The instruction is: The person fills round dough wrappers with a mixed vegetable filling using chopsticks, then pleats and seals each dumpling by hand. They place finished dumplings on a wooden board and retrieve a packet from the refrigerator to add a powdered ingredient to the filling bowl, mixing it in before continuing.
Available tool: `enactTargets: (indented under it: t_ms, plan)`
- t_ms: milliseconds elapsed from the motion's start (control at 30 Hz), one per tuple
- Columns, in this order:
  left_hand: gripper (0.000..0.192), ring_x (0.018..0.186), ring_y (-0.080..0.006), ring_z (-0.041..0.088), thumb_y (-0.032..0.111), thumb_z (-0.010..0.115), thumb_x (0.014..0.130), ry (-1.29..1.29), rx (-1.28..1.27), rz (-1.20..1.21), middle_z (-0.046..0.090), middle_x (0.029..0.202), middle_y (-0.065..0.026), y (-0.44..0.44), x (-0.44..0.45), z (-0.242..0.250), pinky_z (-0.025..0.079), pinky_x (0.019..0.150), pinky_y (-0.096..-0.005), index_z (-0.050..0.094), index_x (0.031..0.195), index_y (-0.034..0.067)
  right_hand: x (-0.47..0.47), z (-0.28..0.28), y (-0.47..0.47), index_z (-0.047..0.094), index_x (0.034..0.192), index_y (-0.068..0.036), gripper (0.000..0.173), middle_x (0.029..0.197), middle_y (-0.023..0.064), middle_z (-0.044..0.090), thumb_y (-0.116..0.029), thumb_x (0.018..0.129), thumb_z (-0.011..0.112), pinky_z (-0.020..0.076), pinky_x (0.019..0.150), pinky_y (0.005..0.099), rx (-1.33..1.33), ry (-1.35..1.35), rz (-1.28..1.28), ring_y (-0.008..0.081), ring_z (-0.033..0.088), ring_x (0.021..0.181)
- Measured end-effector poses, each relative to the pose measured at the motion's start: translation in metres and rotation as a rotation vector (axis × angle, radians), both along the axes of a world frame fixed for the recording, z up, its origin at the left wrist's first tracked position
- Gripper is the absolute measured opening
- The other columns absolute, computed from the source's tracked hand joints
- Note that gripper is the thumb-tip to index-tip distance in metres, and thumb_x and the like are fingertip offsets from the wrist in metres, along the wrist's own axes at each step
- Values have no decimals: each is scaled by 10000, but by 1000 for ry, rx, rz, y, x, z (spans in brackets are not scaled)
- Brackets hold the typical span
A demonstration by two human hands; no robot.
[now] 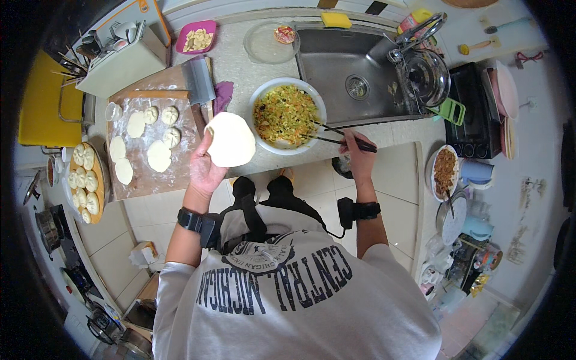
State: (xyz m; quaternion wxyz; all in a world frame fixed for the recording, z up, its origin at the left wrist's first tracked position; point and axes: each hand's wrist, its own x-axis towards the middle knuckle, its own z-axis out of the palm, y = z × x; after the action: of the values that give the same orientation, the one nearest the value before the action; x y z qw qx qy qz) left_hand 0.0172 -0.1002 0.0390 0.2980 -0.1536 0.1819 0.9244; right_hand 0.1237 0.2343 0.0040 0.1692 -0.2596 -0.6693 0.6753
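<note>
A round dough wrapper lies on the palm and fingers of my left hand, its thumb over the wrapper's left edge. My right hand grips a pair of black chopsticks; their tips reach the right side of the chopped vegetable filling in a white bowl. Left of my left hand, a floured wooden board bears several flat wrappers and three pleated buns. The handle of a rolling pin shows near the board's right edge.
A cleaver lies at the board's back right, beside a purple cloth. Behind the bowl are a glass lid and a steel sink. A pink dish holds pale pieces. Filled buns sit on a tray at far left.
</note>
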Motion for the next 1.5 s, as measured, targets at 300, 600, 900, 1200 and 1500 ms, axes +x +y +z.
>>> enactTargets:
  t_ms: [300,600,900,1200,1500]
  plan:
    - [428,1151,-278,522,301,550,896,-81,-32,-44,561,1233,-119,45,17,-25,365,1020,-461,521,1229,35,-5,-57,-6,667,892,43,208,755,67,658,-158,867,621,481,593,227,136,7,105,124,628,630]
    - [451,1154,-278,519,351,557,887,-94,-128,42,565,1228,-104,61,25,-49,361,1022,-468,523,1224,53,-32,-80,-12,611,855,111,439,718,156,648,-321,913,553,522,511,251,-283,-23,-248,211,651,564]
    - [529,1114,-273,551,479,496,888,-35,-262,65,580,1207,-91,72,9,-62,409,973,-453,507,1230,76,-27,-72,-4,580,904,118,474,790,182,641,-355,910,551,535,504,270,-386,19,-284,223,651,559]
    - [633,1218,-308,452,554,375,907,-157,-252,3,490,1311,-128,97,-10,-69,307,1058,-469,446,1292,57,-33,-17,-9,583,897,99,451,782,151,641,-348,920,532,523,535,270,-360,81,-210,210,647,585]
    - [675,1268,-319,384,570,349,904,-154,-40,-97,431,1365,-136,115,-28,-70,246,1089,-451,395,1340,56,-11,27,-32,619,947,-38,289,893,89,652,-157,717,748,540,643,316,922,547,594,235,653,731]
